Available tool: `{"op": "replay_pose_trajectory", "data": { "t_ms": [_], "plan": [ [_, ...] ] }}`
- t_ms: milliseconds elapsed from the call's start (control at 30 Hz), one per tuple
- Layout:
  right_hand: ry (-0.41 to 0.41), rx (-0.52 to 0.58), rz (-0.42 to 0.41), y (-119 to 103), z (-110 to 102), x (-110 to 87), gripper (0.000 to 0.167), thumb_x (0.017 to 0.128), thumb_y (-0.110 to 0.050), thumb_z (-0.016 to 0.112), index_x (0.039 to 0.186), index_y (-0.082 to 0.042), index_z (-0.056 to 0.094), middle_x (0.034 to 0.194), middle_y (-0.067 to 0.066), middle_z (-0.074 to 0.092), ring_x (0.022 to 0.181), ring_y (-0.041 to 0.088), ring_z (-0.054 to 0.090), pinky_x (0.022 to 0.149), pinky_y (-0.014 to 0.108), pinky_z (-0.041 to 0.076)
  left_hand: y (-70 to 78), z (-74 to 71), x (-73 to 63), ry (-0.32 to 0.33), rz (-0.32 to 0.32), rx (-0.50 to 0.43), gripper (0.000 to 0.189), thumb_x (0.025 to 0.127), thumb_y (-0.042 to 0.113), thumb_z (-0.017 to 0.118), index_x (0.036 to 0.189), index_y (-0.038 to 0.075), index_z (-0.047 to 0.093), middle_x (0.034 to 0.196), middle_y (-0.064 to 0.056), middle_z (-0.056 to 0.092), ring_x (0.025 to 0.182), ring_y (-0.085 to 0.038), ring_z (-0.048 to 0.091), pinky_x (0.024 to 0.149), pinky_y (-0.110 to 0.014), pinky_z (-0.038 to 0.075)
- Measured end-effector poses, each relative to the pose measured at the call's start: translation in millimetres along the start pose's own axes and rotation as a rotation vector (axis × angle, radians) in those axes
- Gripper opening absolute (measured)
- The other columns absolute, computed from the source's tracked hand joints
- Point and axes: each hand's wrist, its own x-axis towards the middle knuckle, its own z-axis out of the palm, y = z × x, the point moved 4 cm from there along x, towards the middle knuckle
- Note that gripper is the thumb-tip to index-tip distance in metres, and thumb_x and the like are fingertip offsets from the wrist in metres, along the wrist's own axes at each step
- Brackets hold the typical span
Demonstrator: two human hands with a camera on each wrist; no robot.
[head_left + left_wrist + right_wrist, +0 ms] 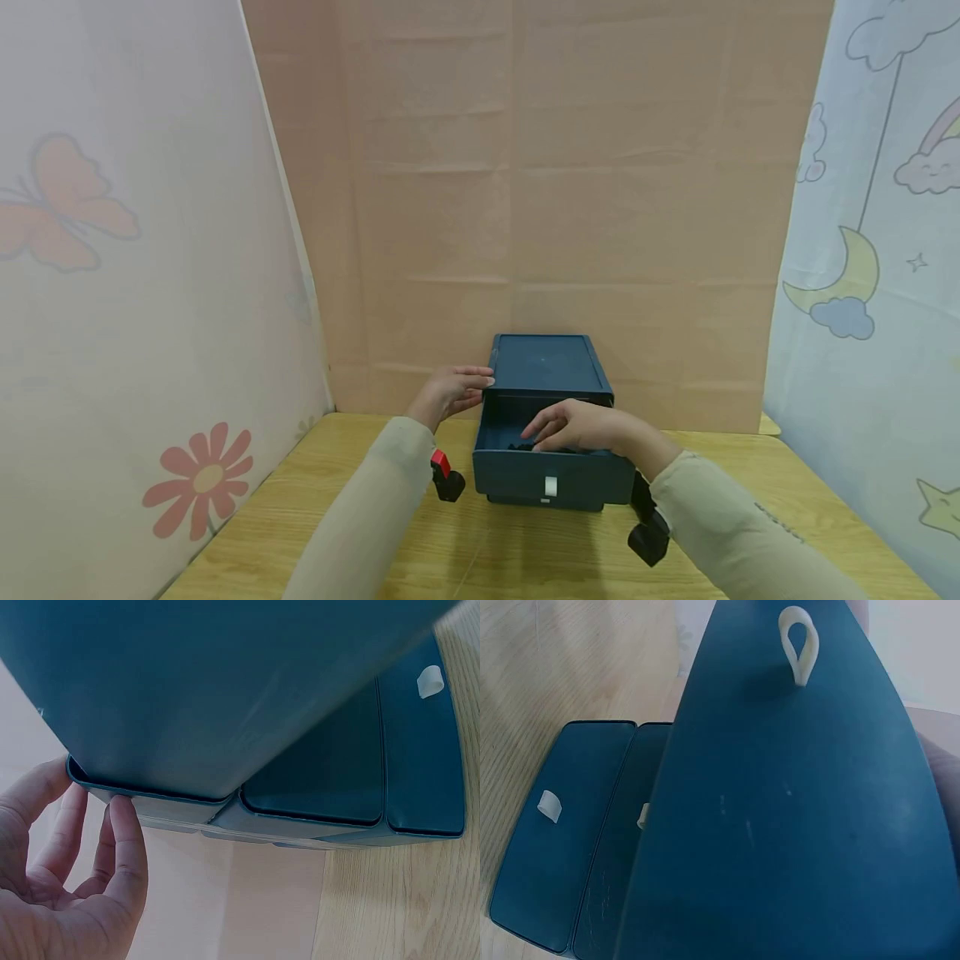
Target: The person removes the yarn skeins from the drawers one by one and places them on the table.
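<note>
A dark blue drawer unit [551, 362] stands on the table with its top drawer [513, 477] pulled out. My left hand [457, 390] touches the unit's left side near the top; in the left wrist view its fingertips press at the rim beside the drawer. Reaching over the drawer's right wall, my right hand [573, 425] has its fingers bent down inside, right at a small black thing [521, 447] on the bottom. I cannot tell whether they pinch it. The drawer front hides this hand's fingers in the right wrist view, where a white loop pull [801, 645] shows.
Lower drawers [562, 847] with white pulls are closed beneath the open one. The wooden table [247, 533] extends to both sides. A beige sheet [570, 183] hangs right behind the unit, with printed curtains [187, 275] at left and right.
</note>
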Motion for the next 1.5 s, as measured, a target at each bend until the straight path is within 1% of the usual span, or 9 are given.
{"op": "replay_pose_trajectory", "data": {
  "t_ms": [167, 467, 733, 900, 1033, 1200, 1367, 1433, 1500],
  "plan": [
    [-0.032, -0.022, 0.010, 2.1, 0.9, 1.7, 0.025, 0.094, -0.010, 0.061, 0.118, -0.008, 0.068, 0.122, 0.012, 0.064, 0.114, 0.029, 0.059, 0.098, 0.051, 0.047, 1.3, 0.5, -1.6, -0.006, -0.003, 0.003, 0.027, 0.090, 0.018, 0.070, 0.115, 0.010, 0.070, 0.117, -0.010, 0.066, 0.092, -0.019, 0.063, 0.097, -0.035, 0.051],
    [-0.039, -0.042, 0.066, 2.3, 1.5, 4.6, 0.023, 0.092, -0.002, 0.061, 0.111, -0.010, 0.069, 0.109, 0.006, 0.068, 0.099, 0.019, 0.064, 0.085, 0.038, 0.053, 2.2, 0.1, -2.2, -0.011, -0.005, 0.007, 0.027, 0.090, 0.018, 0.069, 0.116, 0.010, 0.070, 0.118, -0.009, 0.066, 0.091, -0.018, 0.062, 0.098, -0.035, 0.051],
    [-0.012, -0.071, 0.040, 1.6, 1.9, 5.1, 0.020, 0.090, 0.004, 0.062, 0.103, -0.007, 0.069, 0.094, 0.005, 0.069, 0.083, 0.015, 0.064, 0.073, 0.030, 0.053, 1.1, 0.0, -1.7, -0.006, -0.010, -0.010, 0.025, 0.089, 0.017, 0.070, 0.113, 0.010, 0.071, 0.114, -0.009, 0.067, 0.088, -0.017, 0.062, 0.096, -0.035, 0.052],
    [0.038, -0.093, 0.030, 3.1, -0.1, 3.1, 0.020, 0.087, 0.002, 0.066, 0.103, -0.008, 0.071, 0.103, 0.005, 0.068, 0.085, 0.013, 0.063, 0.075, 0.031, 0.055, 0.2, 0.1, -1.8, -0.002, -0.014, -0.012, 0.025, 0.089, 0.017, 0.070, 0.113, 0.010, 0.072, 0.114, -0.008, 0.067, 0.085, -0.016, 0.062, 0.093, -0.032, 0.053],
    [0.093, -0.071, 0.023, 4.5, -4.9, 0.3, 0.020, 0.086, -0.004, 0.070, 0.105, -0.010, 0.072, 0.108, 0.008, 0.066, 0.073, 0.012, 0.054, 0.062, 0.027, 0.048, -0.1, 0.0, -2.3, -0.002, -0.017, -0.020, 0.025, 0.089, 0.016, 0.070, 0.114, 0.010, 0.071, 0.114, -0.008, 0.067, 0.084, -0.015, 0.061, 0.093, -0.033, 0.053],
    [0.196, -0.011, -0.008, 3.7, -18.2, -5.6, 0.026, 0.086, -0.011, 0.073, 0.111, -0.006, 0.070, 0.123, 0.017, 0.061, 0.096, 0.022, 0.058, 0.071, 0.031, 0.047, 0.7, -0.2, -3.5, -0.009, -0.015, -0.027, 0.025, 0.089, 0.016, 0.070, 0.114, 0.010, 0.071, 0.112, -0.008, 0.067, 0.082, -0.014, 0.061, 0.091, -0.031, 0.054],
    [0.314, 0.083, -0.009, 4.1, -37.3, -14.4, 0.033, 0.088, -0.015, 0.071, 0.119, -0.003, 0.066, 0.132, 0.024, 0.056, 0.103, 0.033, 0.058, 0.075, 0.035, 0.048, 1.5, -0.1, -4.2, -0.015, -0.013, -0.030, 0.025, 0.090, 0.016, 0.070, 0.114, 0.009, 0.071, 0.112, -0.008, 0.067, 0.081, -0.014, 0.060, 0.083, -0.025, 0.056],
    [0.364, 0.125, -0.001, 4.7, -45.7, -19.8, 0.037, 0.089, -0.017, 0.070, 0.123, -0.002, 0.063, 0.137, 0.027, 0.050, 0.116, 0.041, 0.053, 0.089, 0.046, 0.051, 1.9, 0.0, -4.3, -0.018, -0.013, -0.027, 0.026, 0.090, 0.016, 0.070, 0.114, 0.009, 0.071, 0.113, -0.008, 0.067, 0.083, -0.014, 0.060, 0.084, -0.026, 0.056],
    [0.409, 0.171, -0.004, 5.2, -53.5, -25.8, 0.042, 0.090, -0.018, 0.069, 0.127, -0.001, 0.060, 0.144, 0.030, 0.041, 0.134, 0.046, 0.037, 0.103, 0.059, 0.040, 2.3, 0.2, -4.2, -0.021, -0.010, -0.025, 0.026, 0.090, 0.017, 0.069, 0.115, 0.010, 0.071, 0.114, -0.008, 0.066, 0.084, -0.015, 0.060, 0.090, -0.029, 0.055]
  ]
}}
